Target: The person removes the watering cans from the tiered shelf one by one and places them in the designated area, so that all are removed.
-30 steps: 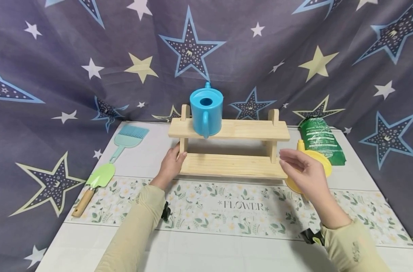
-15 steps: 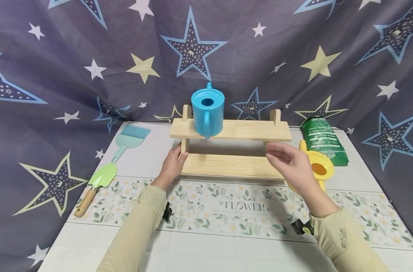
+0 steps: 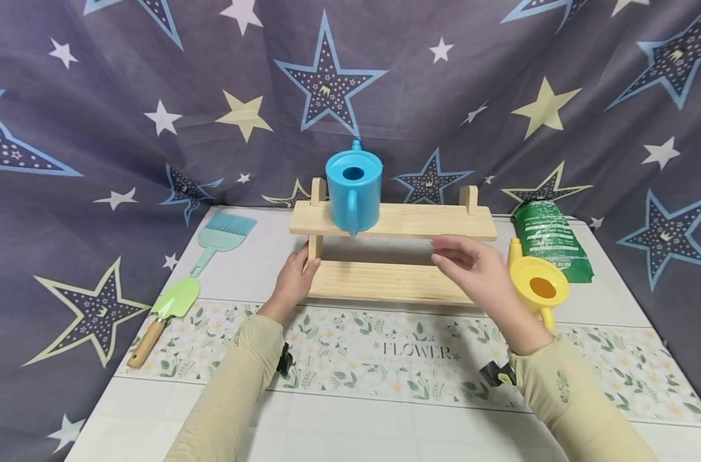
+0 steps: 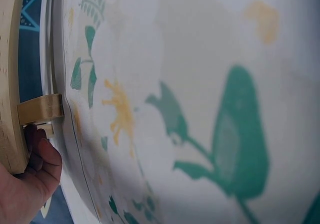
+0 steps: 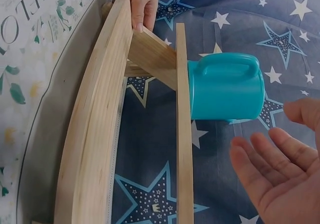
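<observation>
A two-tier wooden shelf (image 3: 425,221) stands on the table, a blue watering can (image 3: 366,199) upright on the left part of its top board. My left hand (image 3: 289,285) grips the shelf's left end around the side upright; in the left wrist view its fingers (image 4: 47,159) curl against the wood. In front of the right half of the shelf, my right hand (image 3: 480,273) hovers with relaxed fingers, holding nothing. The right wrist view has the open palm below the blue can's handle (image 5: 230,62). Right of that hand sits a yellow watering can (image 3: 526,273), partly covered by the wrist.
A green printed bag (image 3: 553,240) lies at the back right. On the left are a teal brush with dustpan shape (image 3: 223,234) and a green trowel with wooden handle (image 3: 174,298). A floral strip (image 3: 350,359) crosses the table; a star-patterned curtain (image 3: 212,83) hangs behind.
My right hand has moved left, from beside the yellow watering can to in front of the shelf, uncovering more of that can. My left hand stays on the shelf.
</observation>
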